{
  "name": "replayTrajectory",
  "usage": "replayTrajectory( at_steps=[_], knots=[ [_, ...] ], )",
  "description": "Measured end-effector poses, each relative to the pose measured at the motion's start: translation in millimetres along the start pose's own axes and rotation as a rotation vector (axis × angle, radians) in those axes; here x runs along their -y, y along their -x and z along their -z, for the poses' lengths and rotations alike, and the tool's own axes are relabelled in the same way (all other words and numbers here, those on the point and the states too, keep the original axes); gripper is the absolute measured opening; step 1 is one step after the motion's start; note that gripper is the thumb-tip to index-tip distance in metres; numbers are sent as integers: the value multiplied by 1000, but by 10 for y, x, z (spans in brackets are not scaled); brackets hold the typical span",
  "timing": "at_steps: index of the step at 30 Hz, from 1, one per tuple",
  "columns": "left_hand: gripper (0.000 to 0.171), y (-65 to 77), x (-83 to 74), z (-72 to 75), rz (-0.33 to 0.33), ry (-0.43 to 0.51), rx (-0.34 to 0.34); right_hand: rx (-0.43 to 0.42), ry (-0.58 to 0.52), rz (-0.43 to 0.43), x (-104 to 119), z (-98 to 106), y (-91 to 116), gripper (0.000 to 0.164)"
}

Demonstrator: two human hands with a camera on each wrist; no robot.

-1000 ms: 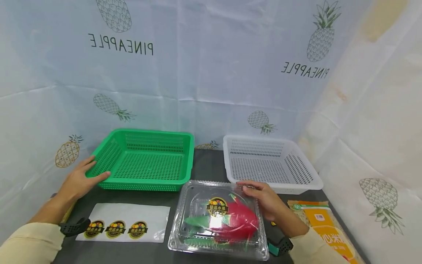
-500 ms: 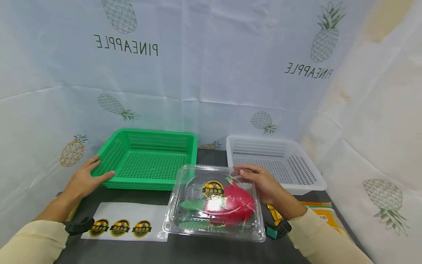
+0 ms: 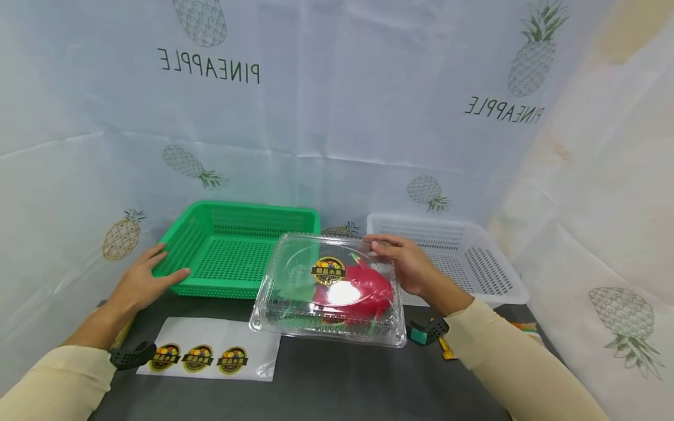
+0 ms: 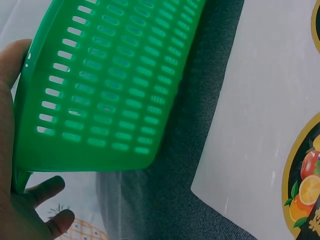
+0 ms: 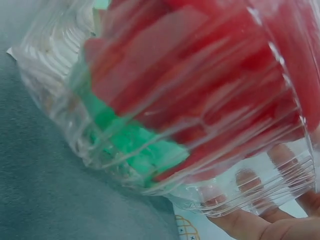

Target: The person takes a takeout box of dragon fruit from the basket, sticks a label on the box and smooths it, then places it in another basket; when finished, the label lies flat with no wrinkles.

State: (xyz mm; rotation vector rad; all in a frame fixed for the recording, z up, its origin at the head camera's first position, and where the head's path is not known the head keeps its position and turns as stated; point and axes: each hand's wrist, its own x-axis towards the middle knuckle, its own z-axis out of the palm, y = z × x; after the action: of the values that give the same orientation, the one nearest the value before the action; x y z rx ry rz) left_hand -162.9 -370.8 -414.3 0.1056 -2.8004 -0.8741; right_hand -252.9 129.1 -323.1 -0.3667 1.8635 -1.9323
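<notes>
In the head view, my right hand holds a clear plastic clamshell box by its far right corner. The box is raised and tilted, with a round fruit label on its lid. Inside it lies a red fruit with green tips, resembling a dragon fruit. The right wrist view shows fingertips through the box's clear wall. My left hand rests at the front left corner of a green perforated basket. Its thumb lies along the front rim and its spread fingers touch the left side.
A white perforated basket stands at the back right, partly behind the box and hand. A white sheet with several fruit stickers lies at the front left. At the right, a yellow packet shows partly behind the right wrist.
My right hand has lifted the clamshell box and moved it away from me, slightly left. It now overlaps the green basket's front right corner in view. The left hand has stayed at the basket.
</notes>
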Motion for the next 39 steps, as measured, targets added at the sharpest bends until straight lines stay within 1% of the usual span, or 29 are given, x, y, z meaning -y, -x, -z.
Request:
replayTrajectory(
  at_steps=[5,11,18,23,30,35,39],
  knots=[
    [91,-60,-16,26,4,1,14,-6,-20,4,111,-58,-232,34],
    [91,-108,-48,47,-6,12,17,-15,-5,-5,275,-122,-505,42],
    [89,-132,-56,62,-21,24,15,9,-6,-3,405,-202,-777,41],
    [88,-117,-29,62,-29,31,18,24,-17,-16,420,-260,-965,41],
    [88,-93,4,72,-26,32,24,11,23,-10,385,-324,-1216,42],
    [90,-62,30,66,-21,36,29,14,37,-15,341,-402,-1330,38],
    [89,-49,45,47,-22,42,35,16,70,-13,311,-480,-1398,39]
  ],
)
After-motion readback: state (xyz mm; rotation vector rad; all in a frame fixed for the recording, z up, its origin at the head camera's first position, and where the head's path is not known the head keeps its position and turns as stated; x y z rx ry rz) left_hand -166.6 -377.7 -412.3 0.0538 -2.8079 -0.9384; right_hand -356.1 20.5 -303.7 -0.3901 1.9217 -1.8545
